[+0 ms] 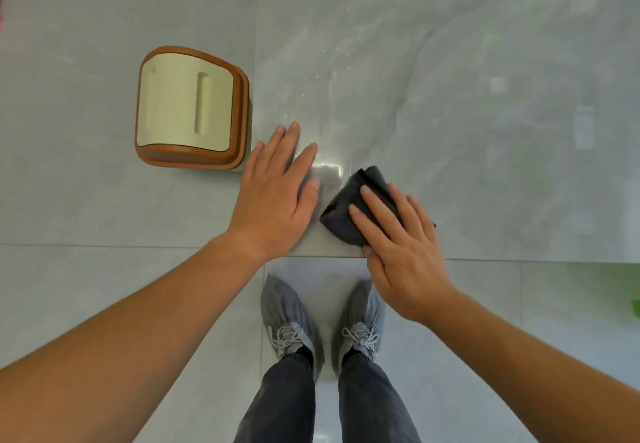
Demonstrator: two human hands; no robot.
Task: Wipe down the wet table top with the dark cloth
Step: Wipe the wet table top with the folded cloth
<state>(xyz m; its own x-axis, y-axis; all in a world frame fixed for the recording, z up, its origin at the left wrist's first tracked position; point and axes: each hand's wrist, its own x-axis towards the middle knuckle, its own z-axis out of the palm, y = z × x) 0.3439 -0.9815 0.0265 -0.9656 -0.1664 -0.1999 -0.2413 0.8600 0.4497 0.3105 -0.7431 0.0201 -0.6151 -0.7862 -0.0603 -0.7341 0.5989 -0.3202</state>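
Note:
The grey marble-look table top (450, 113) fills the upper right of the head view, with small water drops shining near its left part. A folded dark cloth (349, 200) lies close to the table's front edge. My right hand (398, 252) presses flat on the cloth with straight fingers. My left hand (277, 193) rests flat on the table's left front corner, fingers spread, just left of the cloth and apart from it.
A brown stool with a cream seat (190, 110) stands on the tiled floor right beside the table's left edge. My two feet in grey shoe covers (322, 324) stand on the floor below the table's front edge.

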